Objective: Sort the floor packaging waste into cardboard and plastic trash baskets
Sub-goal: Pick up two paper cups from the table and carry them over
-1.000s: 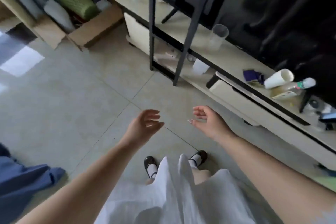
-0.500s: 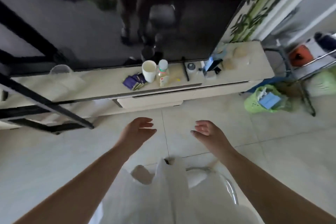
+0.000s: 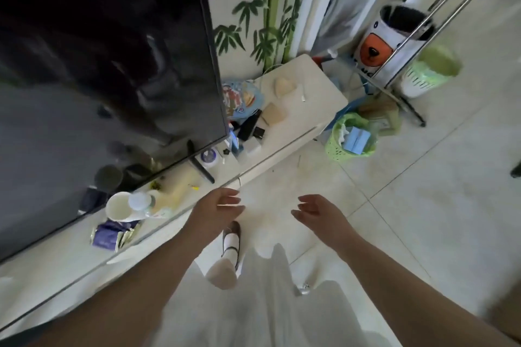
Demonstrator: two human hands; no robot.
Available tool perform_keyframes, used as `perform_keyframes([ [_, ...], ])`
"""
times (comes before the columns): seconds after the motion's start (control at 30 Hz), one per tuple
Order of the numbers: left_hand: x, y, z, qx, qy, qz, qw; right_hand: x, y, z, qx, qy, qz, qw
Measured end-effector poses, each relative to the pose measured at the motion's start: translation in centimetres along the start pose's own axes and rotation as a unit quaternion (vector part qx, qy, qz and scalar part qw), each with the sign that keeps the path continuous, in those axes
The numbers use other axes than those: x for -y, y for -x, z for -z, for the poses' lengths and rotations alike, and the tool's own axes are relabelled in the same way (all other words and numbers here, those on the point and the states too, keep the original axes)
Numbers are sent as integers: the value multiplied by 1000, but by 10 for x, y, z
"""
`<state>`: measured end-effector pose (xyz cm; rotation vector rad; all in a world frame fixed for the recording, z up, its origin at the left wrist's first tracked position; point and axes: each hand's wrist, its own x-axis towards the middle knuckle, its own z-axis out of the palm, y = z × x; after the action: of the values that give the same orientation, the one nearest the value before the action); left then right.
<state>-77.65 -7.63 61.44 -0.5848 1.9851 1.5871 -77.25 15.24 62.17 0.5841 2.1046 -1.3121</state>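
The view had swung round from the open floor half a second and a second earlier, past the low bench (image 3: pixel 318 110) under the dark television (image 3: pixel 112 65), and now took in the corner beyond its end. Both hands were carried out in front as before: the left hand (image 3: pixel 217 211) and the right hand (image 3: pixel 318 214) each had loosely curled, relaxed fingers and held nothing. The turn suggested the person was walking toward the baskets with no waste in hand, perhaps to check them or look for more. A green basket (image 3: pixel 349 138) stood on the floor just beside the bench end, with a blue carton (image 3: pixel 356 138) in it; a second, paler basket (image 3: pixel 428 73) stood farther back, behind a metal rack leg (image 3: pixel 406 104). Flattened brownish cardboard (image 3: pixel 380 113) seemed to lie between them, though blurred. A bear-printed bin (image 3: pixel 377 45) and the rack crowded that corner, and cups and bottles cluttered the bench. No packaging showed on the tiles nearby.
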Motion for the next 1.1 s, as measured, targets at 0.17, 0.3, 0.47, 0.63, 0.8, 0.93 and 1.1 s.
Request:
perform_keyframes([
  [0.17,-66,-76,-30,52,-37,18,998,21,-64,64,-46,-35,-26,998],
  [0.3,-116,-135,-67,58,-49,25,997,34,-120,115,-32,-28,-40,998],
  [0.47,-160,-212,-109,-44,21,70,996,60,-227,183,51,137,-26,989],
  [0.63,-176,-282,-132,-109,111,126,980,104,-334,216,99,261,41,959],
  [0.8,-152,-370,-136,-151,100,142,973,131,-461,194,120,366,117,915],
  [0.93,-96,-439,-139,-124,-90,128,980,125,-553,151,102,445,139,879],
  [1.1,-43,-504,-146,-85,-330,24,940,116,-636,111,97,510,237,821],
])
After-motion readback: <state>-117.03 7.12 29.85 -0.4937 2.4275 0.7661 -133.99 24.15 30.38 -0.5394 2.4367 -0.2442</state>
